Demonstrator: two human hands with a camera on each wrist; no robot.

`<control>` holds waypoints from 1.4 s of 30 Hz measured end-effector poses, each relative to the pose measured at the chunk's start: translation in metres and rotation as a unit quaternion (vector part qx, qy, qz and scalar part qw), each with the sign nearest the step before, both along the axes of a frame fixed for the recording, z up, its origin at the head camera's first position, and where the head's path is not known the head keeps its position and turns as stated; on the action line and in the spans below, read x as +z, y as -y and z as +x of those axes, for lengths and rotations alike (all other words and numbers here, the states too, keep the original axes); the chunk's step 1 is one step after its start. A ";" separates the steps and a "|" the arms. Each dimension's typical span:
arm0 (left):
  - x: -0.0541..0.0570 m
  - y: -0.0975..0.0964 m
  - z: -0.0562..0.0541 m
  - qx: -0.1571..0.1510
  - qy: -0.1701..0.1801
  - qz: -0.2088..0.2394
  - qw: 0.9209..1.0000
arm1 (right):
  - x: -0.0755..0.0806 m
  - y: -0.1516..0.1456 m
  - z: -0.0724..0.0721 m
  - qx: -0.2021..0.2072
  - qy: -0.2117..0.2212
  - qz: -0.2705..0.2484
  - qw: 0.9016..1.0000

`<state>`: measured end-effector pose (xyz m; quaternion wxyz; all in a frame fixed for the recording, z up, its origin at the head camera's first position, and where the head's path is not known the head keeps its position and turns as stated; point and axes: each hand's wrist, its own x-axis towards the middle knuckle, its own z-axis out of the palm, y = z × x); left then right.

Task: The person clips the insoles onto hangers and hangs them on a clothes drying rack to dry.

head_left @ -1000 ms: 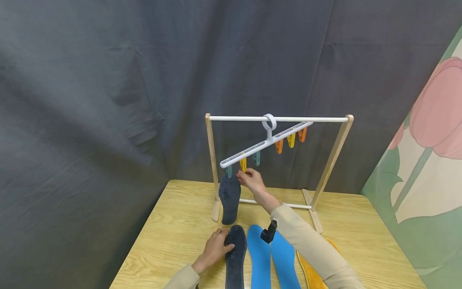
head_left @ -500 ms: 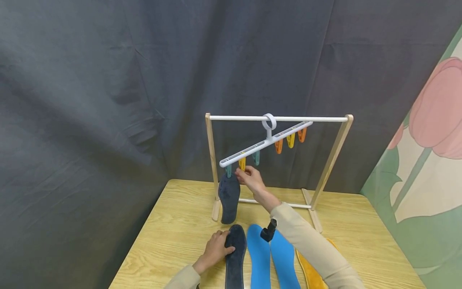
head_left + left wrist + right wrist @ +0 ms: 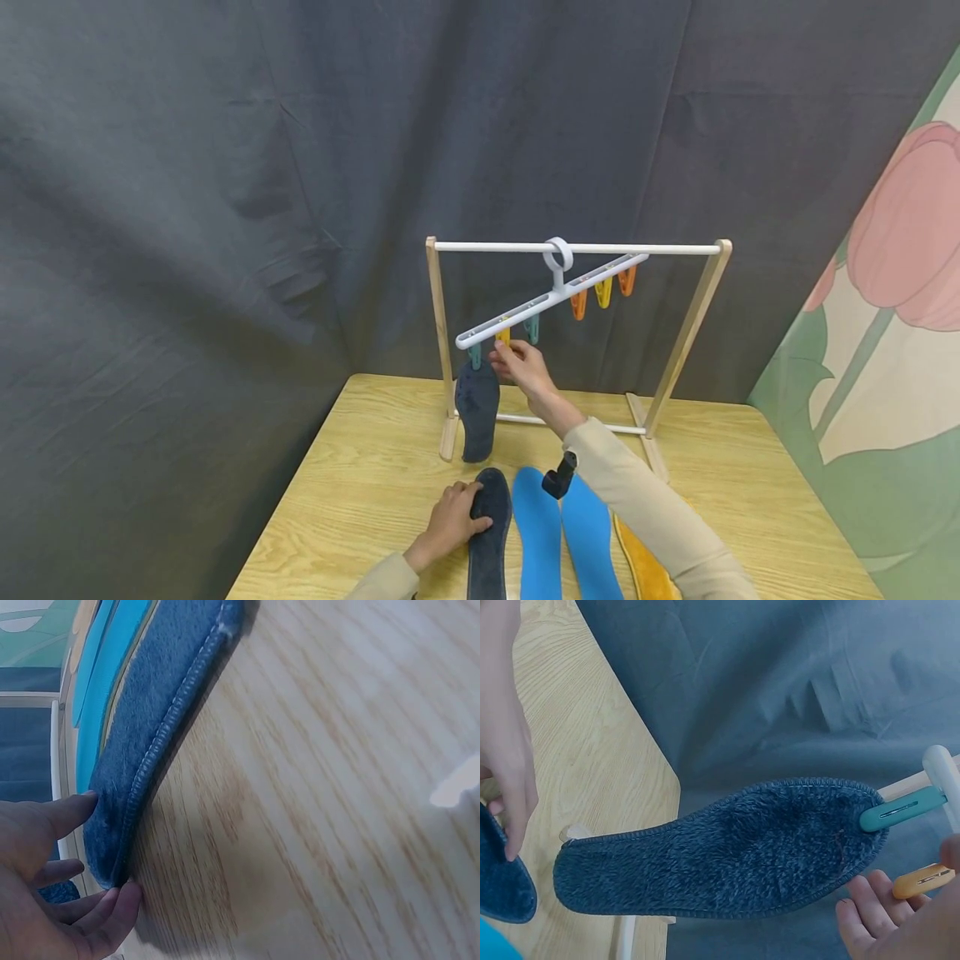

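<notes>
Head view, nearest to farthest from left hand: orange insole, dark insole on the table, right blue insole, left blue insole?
1. Dark insole: touching the left hand.
2. Left blue insole: just right of the dark one.
3. Right blue insole: next one over.
4. Orange insole: farthest right, partly hidden by the sleeve.

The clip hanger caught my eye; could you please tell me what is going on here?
A person's left hand grips the end of a dark blue fleecy insole on the wooden table, while the right hand pinches a yellow clip on the white clip hanger. Beside that clip, a similar insole hangs from a teal clip at the hanger's end; no insole hangs from the yellow clip. Two bright blue insoles and a partly hidden orange piece also lie on the table.
</notes>
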<state>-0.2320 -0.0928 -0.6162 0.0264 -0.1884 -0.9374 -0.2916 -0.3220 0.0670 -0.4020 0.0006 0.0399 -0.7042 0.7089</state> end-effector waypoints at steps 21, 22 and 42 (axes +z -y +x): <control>-0.003 -0.007 -0.003 0.023 0.011 -0.004 1.000 | 0.019 -0.004 -0.001 0.002 0.000 -0.002 1.000; -0.004 -0.008 -0.003 0.023 0.013 -0.002 1.000 | 0.019 -0.005 -0.002 0.004 0.002 0.000 1.000; -0.003 -0.012 0.001 0.036 -0.003 0.045 0.998 | 0.014 -0.007 -0.006 0.028 -0.005 0.016 0.999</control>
